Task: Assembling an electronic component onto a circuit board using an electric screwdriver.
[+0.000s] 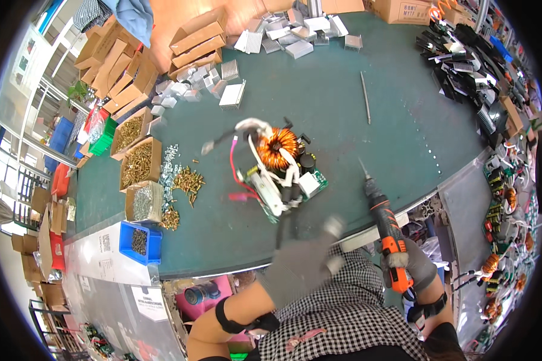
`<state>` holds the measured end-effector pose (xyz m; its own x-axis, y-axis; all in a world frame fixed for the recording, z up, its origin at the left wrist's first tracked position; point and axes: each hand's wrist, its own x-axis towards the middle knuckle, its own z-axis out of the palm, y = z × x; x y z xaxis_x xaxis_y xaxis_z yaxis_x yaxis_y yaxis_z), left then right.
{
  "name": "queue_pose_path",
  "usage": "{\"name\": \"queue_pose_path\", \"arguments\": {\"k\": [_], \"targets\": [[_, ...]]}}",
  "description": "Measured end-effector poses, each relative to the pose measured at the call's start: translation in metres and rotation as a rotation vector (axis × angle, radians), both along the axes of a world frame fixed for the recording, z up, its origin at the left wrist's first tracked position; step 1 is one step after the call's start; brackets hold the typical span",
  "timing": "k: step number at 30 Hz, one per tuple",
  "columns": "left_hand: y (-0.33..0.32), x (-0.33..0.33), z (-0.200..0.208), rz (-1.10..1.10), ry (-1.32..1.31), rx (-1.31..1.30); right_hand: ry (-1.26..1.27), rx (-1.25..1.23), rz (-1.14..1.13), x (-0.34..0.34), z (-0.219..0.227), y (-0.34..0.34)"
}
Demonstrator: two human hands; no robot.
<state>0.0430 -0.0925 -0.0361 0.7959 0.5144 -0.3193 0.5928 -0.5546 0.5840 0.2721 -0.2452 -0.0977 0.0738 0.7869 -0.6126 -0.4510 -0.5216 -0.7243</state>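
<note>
A circuit board (322, 178) lies in the middle of the green bench, carrying a large copper-wound coil (278, 147), black capacitors and white, red and black leads. Just on my side of it is my left hand (301, 268), in a grey glove. Motion smears its fingers, so whether it holds anything is unclear. My right hand (418, 265), also gloved, is closed round the grip of an orange and black power screwdriver (394, 246). The tool's thin bit points away from me, to the right of the board and apart from it.
Brass screws (188, 182) and small silver parts lie loose beside open boxes at left. A blue bin (140, 243) holds dark screws. Finned aluminium heat sinks (298, 36) pile up at the back; black parts (464, 66) heap far right. A thin metal rod (365, 98) lies behind the screwdriver.
</note>
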Motion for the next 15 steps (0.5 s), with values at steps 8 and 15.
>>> {"name": "queue_pose_path", "arguments": {"k": [8, 15], "targets": [[0.113, -0.021, 0.025, -0.262, -0.245, 0.688, -0.021, 0.047, -0.109, -0.008, 0.0, -0.008], [0.115, 0.042, -0.002, 0.055, -0.314, 0.869, -0.037, 0.086, -0.18, -0.019, -0.001, -0.006]]}}
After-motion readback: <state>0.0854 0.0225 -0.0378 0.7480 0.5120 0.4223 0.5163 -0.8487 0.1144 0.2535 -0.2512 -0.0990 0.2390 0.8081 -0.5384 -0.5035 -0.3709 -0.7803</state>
